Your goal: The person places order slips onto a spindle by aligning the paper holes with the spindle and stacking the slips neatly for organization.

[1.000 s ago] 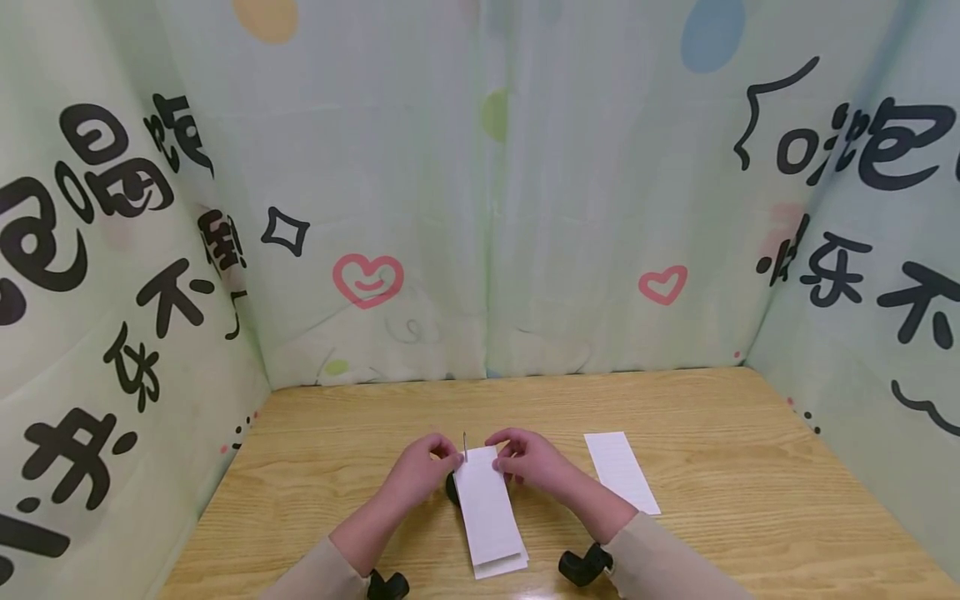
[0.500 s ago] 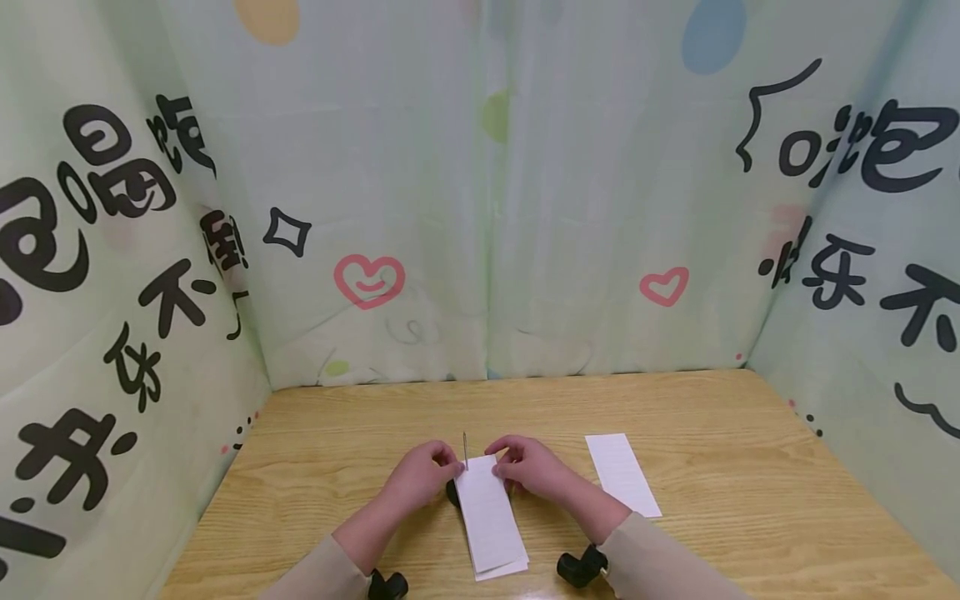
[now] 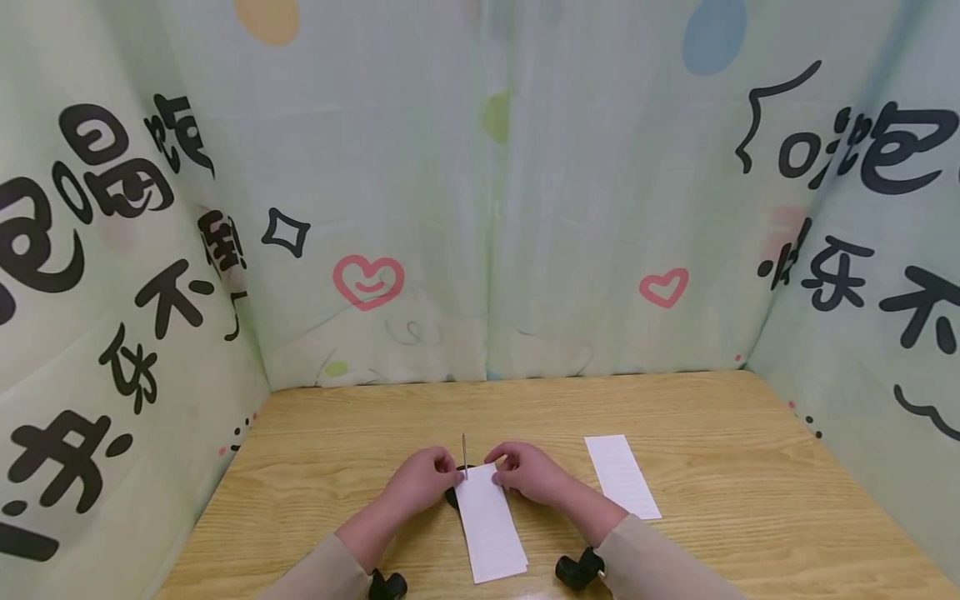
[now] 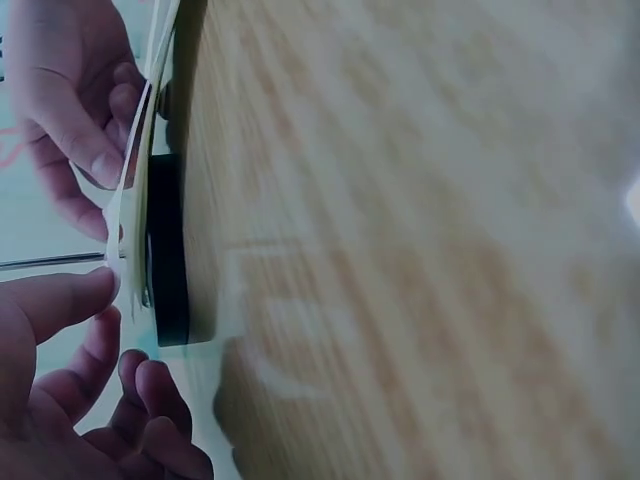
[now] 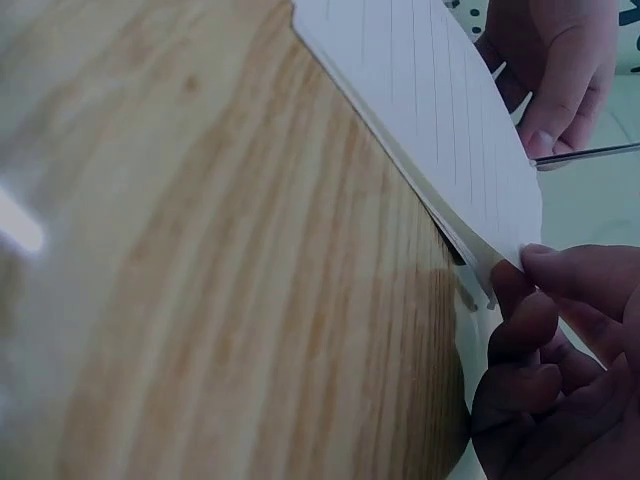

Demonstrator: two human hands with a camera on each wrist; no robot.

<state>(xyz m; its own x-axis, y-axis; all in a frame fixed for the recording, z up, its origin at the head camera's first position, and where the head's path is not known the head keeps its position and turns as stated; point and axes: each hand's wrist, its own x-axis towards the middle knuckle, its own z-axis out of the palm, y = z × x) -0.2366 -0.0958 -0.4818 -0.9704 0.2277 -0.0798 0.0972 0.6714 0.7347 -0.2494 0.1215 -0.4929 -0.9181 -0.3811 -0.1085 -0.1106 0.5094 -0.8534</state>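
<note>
A lined white paper slip (image 3: pixel 491 525) lies over a bill spike, its thin metal rod (image 3: pixel 465 450) standing up through the slip's far end. The spike's black base (image 4: pixel 168 250) rests on the table, mostly covered by paper in the head view. My left hand (image 3: pixel 422 482) pinches the slip's far left corner between thumb and finger, right beside the rod. On the opposite corner, my right hand (image 3: pixel 531 473) pinches the edge, thumb on top as the right wrist view shows. More paper layers show beneath the slip, close over the base.
Another lined paper slip (image 3: pixel 622 477) lies flat on the wooden table (image 3: pixel 360 417) to the right. Black wrist devices (image 3: pixel 579 570) sit at both sleeves. Printed curtains (image 3: pixel 420 183) stand behind the table and on both sides.
Both hands have lowered the slip along the rod, so more of the rod shows above it. The slip's near end now lies closer over the sheet below. The slip on the right stays put.
</note>
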